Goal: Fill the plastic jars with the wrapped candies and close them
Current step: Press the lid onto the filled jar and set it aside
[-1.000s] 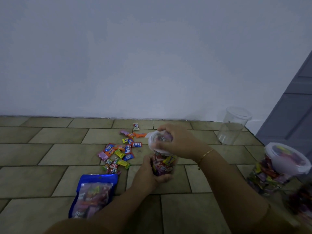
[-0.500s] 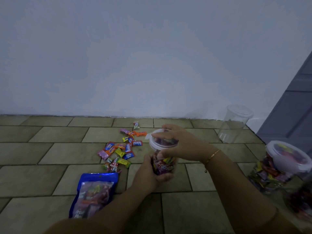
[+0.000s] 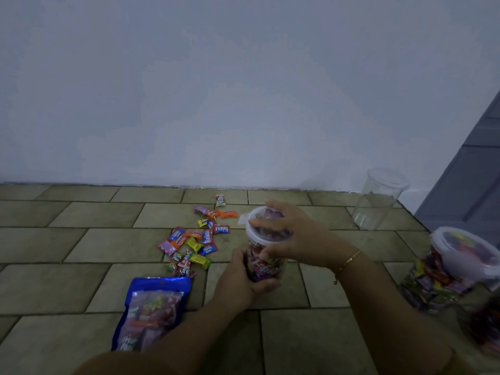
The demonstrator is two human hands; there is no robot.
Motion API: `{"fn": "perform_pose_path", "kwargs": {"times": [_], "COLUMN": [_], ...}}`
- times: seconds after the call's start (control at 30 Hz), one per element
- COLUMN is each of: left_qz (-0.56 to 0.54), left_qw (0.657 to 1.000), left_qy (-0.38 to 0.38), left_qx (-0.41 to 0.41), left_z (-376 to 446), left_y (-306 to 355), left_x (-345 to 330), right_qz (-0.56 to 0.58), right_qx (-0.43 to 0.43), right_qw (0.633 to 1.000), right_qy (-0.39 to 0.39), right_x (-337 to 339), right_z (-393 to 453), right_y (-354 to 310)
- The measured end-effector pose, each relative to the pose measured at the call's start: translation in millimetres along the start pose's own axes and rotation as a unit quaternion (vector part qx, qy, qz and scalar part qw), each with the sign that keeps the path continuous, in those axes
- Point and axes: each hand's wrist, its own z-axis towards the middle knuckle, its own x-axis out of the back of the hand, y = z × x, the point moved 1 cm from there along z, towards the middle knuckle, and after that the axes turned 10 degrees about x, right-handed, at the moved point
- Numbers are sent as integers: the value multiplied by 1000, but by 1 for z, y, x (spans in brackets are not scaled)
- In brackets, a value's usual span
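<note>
Since a second ago the lid (image 3: 266, 228) has gone from tilted in the right hand (image 3: 293, 239) to sitting level on the jar (image 3: 263, 262), and the hand has spread flat over it; its fingers (image 3: 259, 221) curl down over the rim, thumb against the jar's wall. The left hand (image 3: 243, 277) has not moved: its fingers stay wrapped round the jar's lower part, near the floor (image 3: 94, 244). The jar is full of wrapped candies and stands at the middle of the scene. Left of it the loose candies (image 3: 197, 239) lie as before; two blue wrappers read "Relaxa", an orange one shows a word too blurred to read. The blue bag (image 3: 154, 309), near left, carries white lettering that cannot be made out. At the right a filled, lidded jar (image 3: 457, 266) stands near, and an empty clear jar (image 3: 381, 201) far, against the wall (image 3: 243, 90). A thin gold bracelet (image 3: 349, 262) circles the right wrist.
</note>
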Motion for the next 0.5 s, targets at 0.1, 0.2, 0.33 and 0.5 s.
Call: {"fn": "perform_pose_path", "kwargs": {"times": [0.1, 0.2, 0.33, 0.5], "left_qz": [1, 17, 20, 26], "left_qw": [1000, 1000, 1000, 1000], "left_qy": [-2, 1, 4, -1], "left_qx": [2, 0, -4, -8], "left_z": [1, 1, -1, -1], "left_y": [-2, -2, 1, 1], "left_x": [0, 0, 0, 1], "right_qz": [-2, -34, -42, -121], "right_qx": [3, 7, 6, 13], "right_qw": [1000, 999, 999, 990], "right_qy": [15, 19, 12, 66], "right_x": [-5, -7, -6, -20], "right_z": [-2, -4, -3, -8], "right_y": [-1, -3, -5, -5]}}
